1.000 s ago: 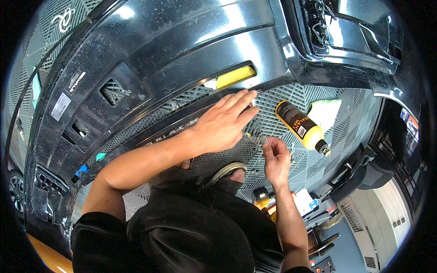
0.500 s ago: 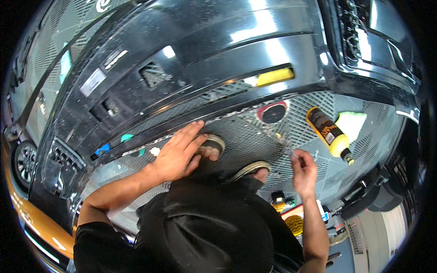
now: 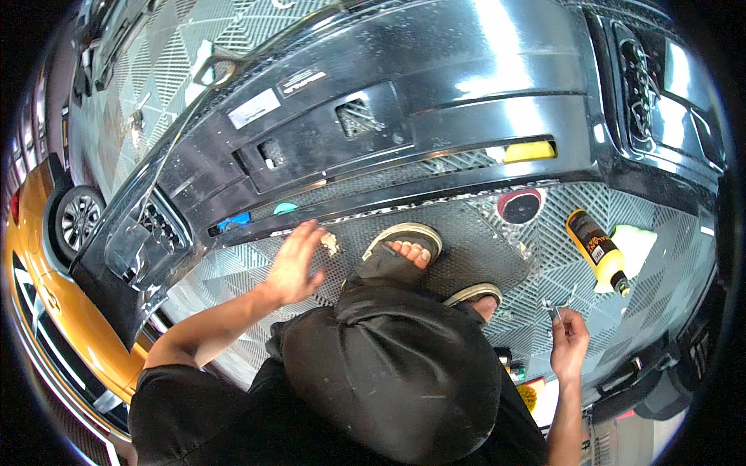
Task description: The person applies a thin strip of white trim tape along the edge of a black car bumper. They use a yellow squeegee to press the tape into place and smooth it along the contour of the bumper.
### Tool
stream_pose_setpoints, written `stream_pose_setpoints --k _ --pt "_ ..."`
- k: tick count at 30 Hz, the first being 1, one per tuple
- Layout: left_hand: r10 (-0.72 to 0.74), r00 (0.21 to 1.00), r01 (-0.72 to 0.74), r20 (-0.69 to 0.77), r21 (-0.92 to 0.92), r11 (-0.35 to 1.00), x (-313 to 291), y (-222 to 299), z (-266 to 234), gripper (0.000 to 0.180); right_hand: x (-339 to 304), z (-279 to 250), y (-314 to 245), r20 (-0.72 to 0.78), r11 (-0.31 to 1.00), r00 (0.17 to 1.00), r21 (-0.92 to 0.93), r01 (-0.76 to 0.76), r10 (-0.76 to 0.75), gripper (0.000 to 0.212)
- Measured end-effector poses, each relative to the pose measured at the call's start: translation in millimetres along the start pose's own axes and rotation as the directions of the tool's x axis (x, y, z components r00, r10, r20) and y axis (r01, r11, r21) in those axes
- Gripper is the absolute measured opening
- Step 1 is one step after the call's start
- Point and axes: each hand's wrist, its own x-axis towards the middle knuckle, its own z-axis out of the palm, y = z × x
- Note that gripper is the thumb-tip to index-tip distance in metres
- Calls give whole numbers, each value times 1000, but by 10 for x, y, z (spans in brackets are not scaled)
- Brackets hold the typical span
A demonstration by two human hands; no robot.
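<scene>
Hands working along the lower edge of a detached black bumper (image 3: 435, 101)

The left hand (image 3: 295, 260), fingers spread open, rests at the bumper's lower lip above the floor mat (image 3: 466, 248); the right hand (image 3: 569, 342) pinches a small clip (image 3: 553, 311), seemingly ready for fitting, which calls for careful alignment.

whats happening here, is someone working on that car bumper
A person is crouched over a black car bumper that lies on a grey grid floor. Their left hand is spread open at the bumper's lower edge, holding nothing. Their right hand is raised off to the side, pinching a small metal part too small to identify. A yellow bottle lies on the floor nearby, beside a round polishing pad. Part of an orange car shows at the left.
</scene>
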Motion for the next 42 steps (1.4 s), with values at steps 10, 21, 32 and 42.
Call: stream_pose_setpoints --k 10,21,32,42 --pt "354 888 -400 -293 -114 909 1028 1041 402 80 76 131 229 99 998 993 2 62 -62 5" --pt "67 983 -63 -170 28 998 -127 -447 13 91 293 356 -152 148 951 949 -94 295 -280 3" --pt "42 944 -138 -326 -277 951 -129 -479 -46 11 92 147 -856 423 890 880 -285 356 -216 27" --pt "491 648 -762 -582 -498 415 1832 2203 -1092 34 -429 37 -1600 444 989 884 69 131 -148 26"
